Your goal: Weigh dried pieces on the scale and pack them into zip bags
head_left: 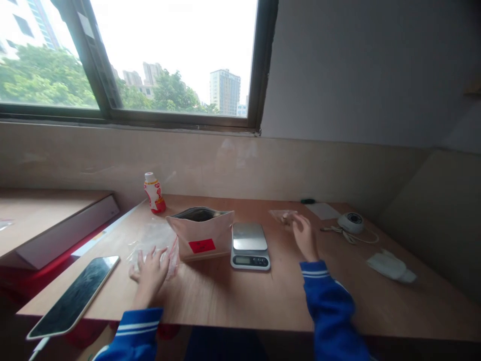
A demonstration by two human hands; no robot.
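My left hand [150, 271] lies flat with fingers spread on a clear zip bag with a red seal [156, 245], just left of an open beige pouch with a red label [202, 233]. My right hand [303, 234] reaches forward to a small clear bag holding something brownish [281, 215], its fingertips touching the bag; the fingers look loosely curled. Between the two hands stands a small digital kitchen scale [250, 245] with a bare steel plate. Both sleeves are blue with white stripes.
A phone [77, 296] lies at the wooden table's front left edge. A small red and white bottle [154, 193] stands at the back. A round white device with a cable [351, 223], a white paper [323, 210] and a white object [391, 266] lie on the right.
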